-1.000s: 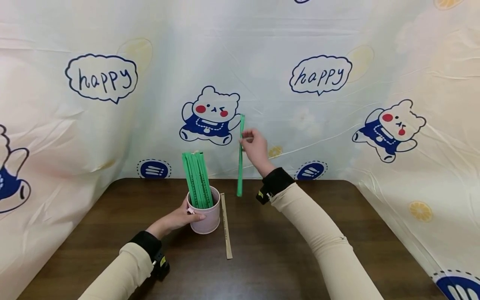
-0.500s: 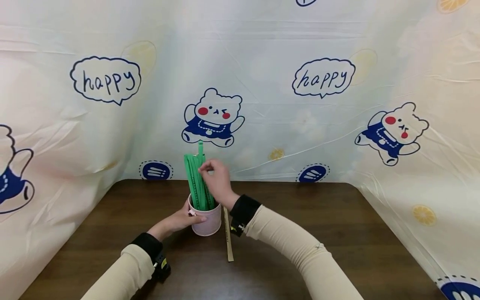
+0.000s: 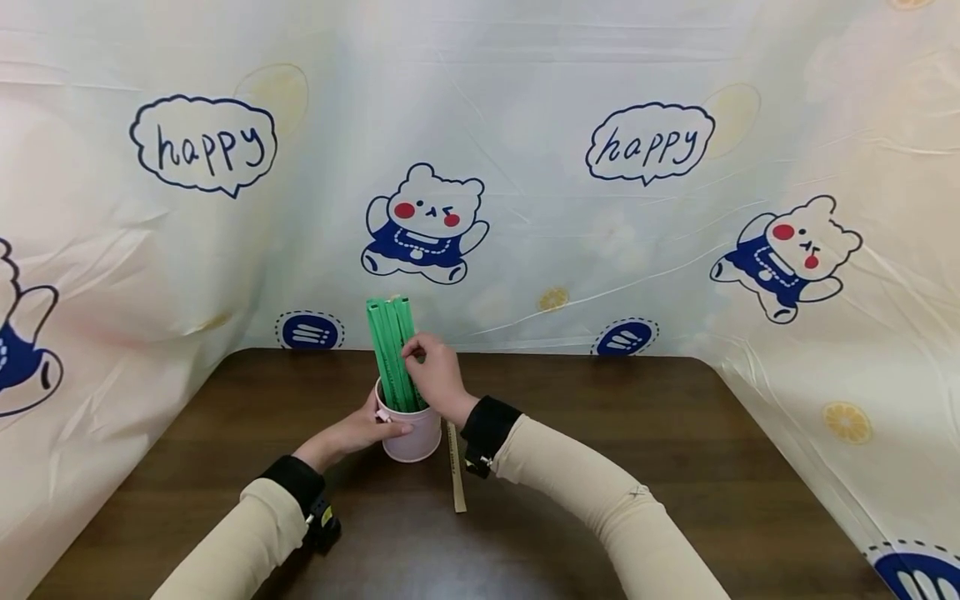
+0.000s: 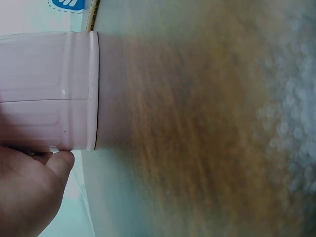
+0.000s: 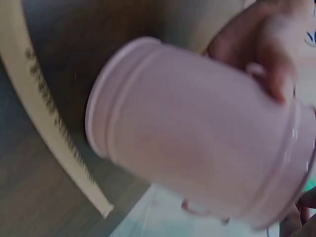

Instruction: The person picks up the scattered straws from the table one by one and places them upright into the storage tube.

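A pink metal bucket (image 3: pixel 414 440) stands on the table, its wall filling much of both wrist views. My left hand (image 3: pixel 349 437) holds it from the left, with the thumb across the front (image 4: pixel 61 165). Rising out of the bucket is a bunch of long, slim green packets (image 3: pixel 388 350), some with small dark print; their lower ends are hidden inside. At the right side of the bunch, above the rim, my right hand (image 3: pixel 438 372) pinches a slim green packet between curled thumb and forefinger. In the right wrist view only a corner of the right hand (image 5: pixel 307 217) shows.
A thin tan strip with dark print (image 3: pixel 457 479) lies on the brown wooden table (image 3: pixel 570 508), just right of the bucket. Behind the table hangs a pale curtain (image 3: pixel 540 217) with printed bears.
My right hand has brought a green packet from the upper right over to the bucket and lowered it among the others. The left hand has kept its grip on the bucket.
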The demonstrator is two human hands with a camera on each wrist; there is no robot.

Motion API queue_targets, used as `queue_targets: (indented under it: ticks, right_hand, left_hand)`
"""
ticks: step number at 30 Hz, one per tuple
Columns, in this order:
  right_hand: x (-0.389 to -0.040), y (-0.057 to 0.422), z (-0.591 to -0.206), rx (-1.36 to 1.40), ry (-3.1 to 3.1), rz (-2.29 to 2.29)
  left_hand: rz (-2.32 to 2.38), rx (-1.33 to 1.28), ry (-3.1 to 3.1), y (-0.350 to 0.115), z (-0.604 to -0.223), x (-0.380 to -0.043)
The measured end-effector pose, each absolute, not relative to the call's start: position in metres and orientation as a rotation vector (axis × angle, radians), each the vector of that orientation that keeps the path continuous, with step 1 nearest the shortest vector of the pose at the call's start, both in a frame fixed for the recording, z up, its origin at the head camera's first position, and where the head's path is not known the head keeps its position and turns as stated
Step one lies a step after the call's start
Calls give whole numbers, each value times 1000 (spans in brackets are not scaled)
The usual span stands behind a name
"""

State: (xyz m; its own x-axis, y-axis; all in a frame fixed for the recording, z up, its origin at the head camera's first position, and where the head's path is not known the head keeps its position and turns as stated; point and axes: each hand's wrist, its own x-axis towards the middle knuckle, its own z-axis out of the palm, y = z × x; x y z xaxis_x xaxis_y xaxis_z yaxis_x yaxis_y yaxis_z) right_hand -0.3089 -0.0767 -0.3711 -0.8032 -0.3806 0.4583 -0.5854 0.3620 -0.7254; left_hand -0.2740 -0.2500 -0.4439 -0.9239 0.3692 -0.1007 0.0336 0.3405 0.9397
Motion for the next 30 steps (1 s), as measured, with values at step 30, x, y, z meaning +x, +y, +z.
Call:
queue_targets:
  ticks: [30]
  right_hand:
    - [-346, -31, -448, 575, -3020, 1258]
  left_hand:
    - [1581, 274, 2329, -249, -441, -270]
